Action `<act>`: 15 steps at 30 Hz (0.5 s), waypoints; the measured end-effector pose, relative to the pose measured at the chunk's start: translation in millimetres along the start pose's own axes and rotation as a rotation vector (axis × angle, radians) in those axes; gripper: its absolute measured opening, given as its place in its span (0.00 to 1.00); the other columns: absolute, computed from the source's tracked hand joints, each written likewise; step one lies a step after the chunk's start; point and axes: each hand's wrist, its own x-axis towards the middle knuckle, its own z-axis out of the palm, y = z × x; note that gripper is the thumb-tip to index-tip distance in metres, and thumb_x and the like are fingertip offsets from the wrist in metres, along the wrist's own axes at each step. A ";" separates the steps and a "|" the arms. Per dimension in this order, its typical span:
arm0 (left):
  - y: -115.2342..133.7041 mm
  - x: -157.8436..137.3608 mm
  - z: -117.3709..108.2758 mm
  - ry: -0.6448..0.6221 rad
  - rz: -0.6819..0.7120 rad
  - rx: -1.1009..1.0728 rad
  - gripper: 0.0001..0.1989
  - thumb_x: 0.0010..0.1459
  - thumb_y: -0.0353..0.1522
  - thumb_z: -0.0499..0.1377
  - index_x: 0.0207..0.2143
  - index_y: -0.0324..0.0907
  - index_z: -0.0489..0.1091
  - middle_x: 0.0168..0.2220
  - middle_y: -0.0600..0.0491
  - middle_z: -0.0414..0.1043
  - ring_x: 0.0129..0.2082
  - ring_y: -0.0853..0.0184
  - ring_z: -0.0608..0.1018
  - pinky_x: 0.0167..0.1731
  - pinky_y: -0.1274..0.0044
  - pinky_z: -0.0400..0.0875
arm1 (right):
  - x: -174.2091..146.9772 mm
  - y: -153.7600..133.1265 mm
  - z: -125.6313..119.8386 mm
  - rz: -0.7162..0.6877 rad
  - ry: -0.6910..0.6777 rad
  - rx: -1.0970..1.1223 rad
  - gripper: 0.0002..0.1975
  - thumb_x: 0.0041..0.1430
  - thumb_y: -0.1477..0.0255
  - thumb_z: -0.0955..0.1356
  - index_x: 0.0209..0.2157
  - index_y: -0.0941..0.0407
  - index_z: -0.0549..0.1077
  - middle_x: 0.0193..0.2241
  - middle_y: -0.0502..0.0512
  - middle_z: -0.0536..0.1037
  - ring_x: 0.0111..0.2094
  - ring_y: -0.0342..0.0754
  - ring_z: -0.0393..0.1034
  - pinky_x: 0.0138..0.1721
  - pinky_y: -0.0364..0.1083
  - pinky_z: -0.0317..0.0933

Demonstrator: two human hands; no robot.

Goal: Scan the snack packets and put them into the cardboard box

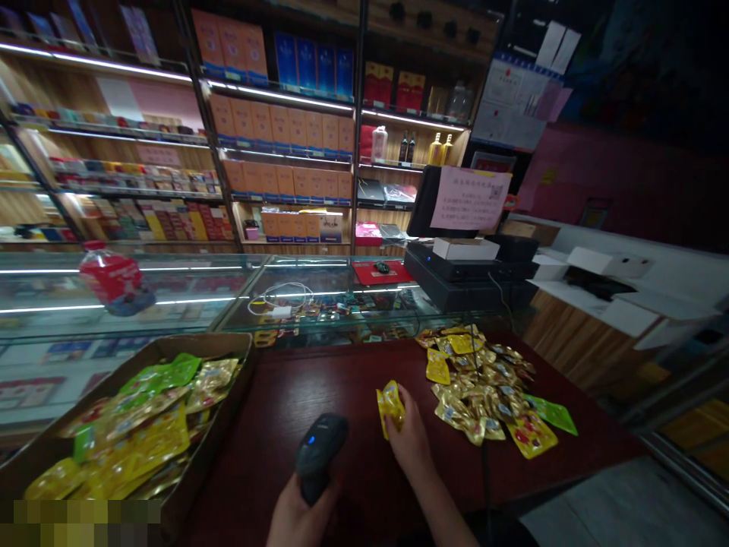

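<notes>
A black handheld barcode scanner with a small blue light is gripped by its handle in my left hand. My right hand pinches a yellow snack packet just above the dark red tabletop. To the right of that hand lies a loose pile of gold and yellow snack packets, with a green packet at its right edge. On the left stands an open cardboard box filled with yellow, gold and green packets.
Beyond the tabletop runs a glass display counter, bearing a red-labelled bottle, a white cable and a mouse on a red mat. A monitor with a pink paper sheet stands at the right. Shelves of boxed goods line the wall.
</notes>
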 end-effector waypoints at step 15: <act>29.4 3.6 6.7 -0.033 0.238 0.032 0.10 0.45 0.38 0.67 0.26 0.41 0.74 0.23 0.54 0.76 0.27 0.62 0.78 0.28 0.77 0.72 | -84.9 -66.5 -33.6 0.311 -0.545 0.770 0.26 0.51 0.63 0.75 0.52 0.52 0.72 0.46 0.56 0.80 0.47 0.57 0.76 0.49 0.54 0.68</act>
